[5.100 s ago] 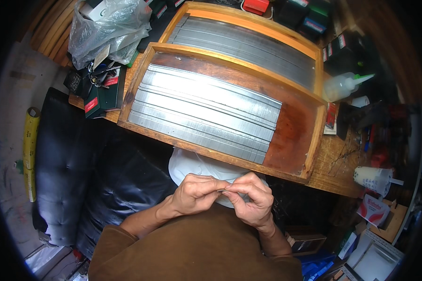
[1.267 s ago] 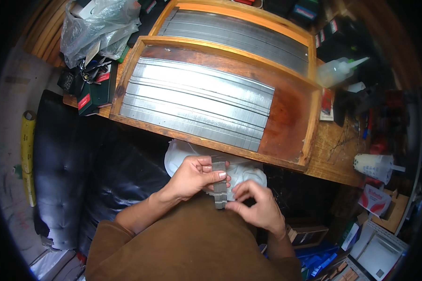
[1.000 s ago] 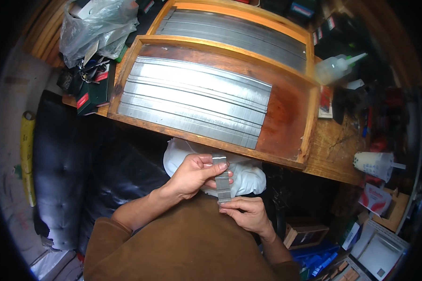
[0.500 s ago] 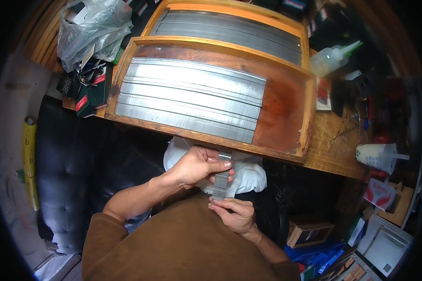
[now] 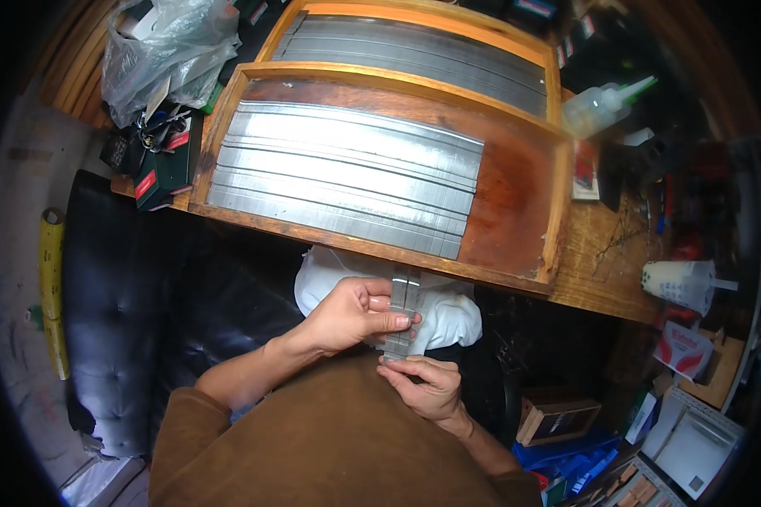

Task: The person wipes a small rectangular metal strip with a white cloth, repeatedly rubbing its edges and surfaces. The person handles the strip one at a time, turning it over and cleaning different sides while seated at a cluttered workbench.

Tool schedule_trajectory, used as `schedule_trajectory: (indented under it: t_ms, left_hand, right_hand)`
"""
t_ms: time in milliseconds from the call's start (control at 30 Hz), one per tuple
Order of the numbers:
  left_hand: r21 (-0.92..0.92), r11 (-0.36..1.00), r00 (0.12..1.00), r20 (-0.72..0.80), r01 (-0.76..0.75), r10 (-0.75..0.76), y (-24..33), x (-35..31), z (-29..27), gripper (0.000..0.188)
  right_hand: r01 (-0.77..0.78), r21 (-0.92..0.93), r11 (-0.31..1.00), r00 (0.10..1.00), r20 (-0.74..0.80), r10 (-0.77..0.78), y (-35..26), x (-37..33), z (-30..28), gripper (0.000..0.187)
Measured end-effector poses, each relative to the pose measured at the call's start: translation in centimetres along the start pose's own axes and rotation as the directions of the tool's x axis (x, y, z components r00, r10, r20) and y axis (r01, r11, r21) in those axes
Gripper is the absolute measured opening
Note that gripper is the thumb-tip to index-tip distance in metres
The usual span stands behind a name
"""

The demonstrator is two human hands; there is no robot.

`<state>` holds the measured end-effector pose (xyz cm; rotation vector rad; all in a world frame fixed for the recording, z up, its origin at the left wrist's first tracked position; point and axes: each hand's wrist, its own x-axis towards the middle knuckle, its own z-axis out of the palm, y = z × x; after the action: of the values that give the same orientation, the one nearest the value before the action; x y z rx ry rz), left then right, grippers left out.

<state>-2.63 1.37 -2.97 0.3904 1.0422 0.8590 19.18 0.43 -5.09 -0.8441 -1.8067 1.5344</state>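
Between my hands, just below the bench's front edge, is a narrow bundle of flat grey metal strips [image 5: 406, 291] held lengthwise. My left hand [image 5: 355, 314] is closed around its middle, the thumb lying across the front. At the near end my right hand [image 5: 425, 387] pinches the strips between thumb and fingers. A dark gap runs lengthwise between strips in the far part of the bundle. Ahead of my hands, a shallow wooden tray [image 5: 558, 228] holds rows of similar shiny metal strips [image 5: 347, 182].
Behind it stands a second wooden tray [image 5: 448, 19] of darker strips. A plastic bag [image 5: 173, 59] and keys [image 5: 161, 127] sit at left. On the right are a squeeze bottle [image 5: 600, 108] and a drink cup [image 5: 681, 279]. White cloth [image 5: 448, 317] lies beneath my hands.
My left hand has slid nearer to me along the metal strips, so more of their far end shows. My right hand has hardly moved.
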Motion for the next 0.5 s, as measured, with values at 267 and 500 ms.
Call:
schedule_trajectory:
  t_ms: [267, 500]
  left_hand:
    - [0.031, 0.996, 0.996, 0.038, 0.081, -0.082, -0.3, 0.4, -0.8, 0.021]
    - [0.122, 0.98, 0.986, 0.058, -0.16, 0.153, -2.0, 0.3, -1.0, 0.015]
  right_hand:
    - [-0.007, 0.009, 1.0, 0.999, 0.047, 0.007, 0.5, 0.2, 0.0, 0.017]
    - [-0.08, -0.026, 0.996, 0.978, 0.19, 0.083, -0.7, 1.7, -2.0, 0.015]
